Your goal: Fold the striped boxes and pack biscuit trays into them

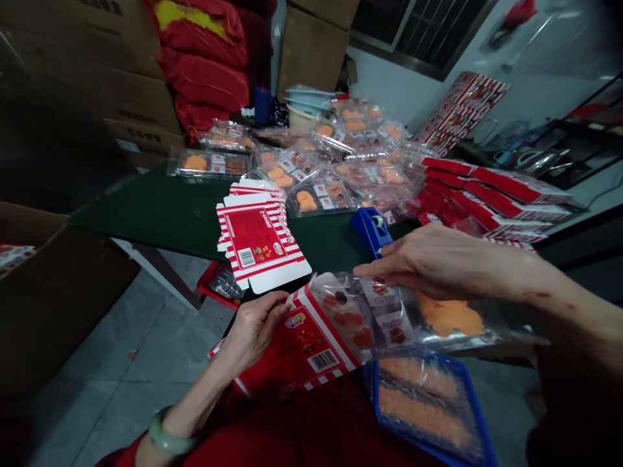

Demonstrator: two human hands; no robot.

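My left hand (pixel 253 332) grips the edge of a red-and-white striped carton (pixel 304 347) near my lap, thumb and fingers pinched at its open end. My right hand (pixel 440 259) has its fingers on a long clear plastic packet (pixel 452 324) with orange shaped pieces and small printed sachets in it. The packet's left end lies inside the mouth of the carton; its right part sticks out. Just beyond my right fingertips stands a blue tape dispenser (pixel 370 227). A fanned stack of flat striped cartons (pixel 263 240) lies on the green table (pixel 150 204).
Many similar clear packets (pixel 306 198) are heaped across the table. Filled red boxes (pixel 491 188) are stacked at the right. Below my right arm is a blue basket (pixel 474 415) with long orange pieces. An opened brown box (pixel 29 220) stands at the left.
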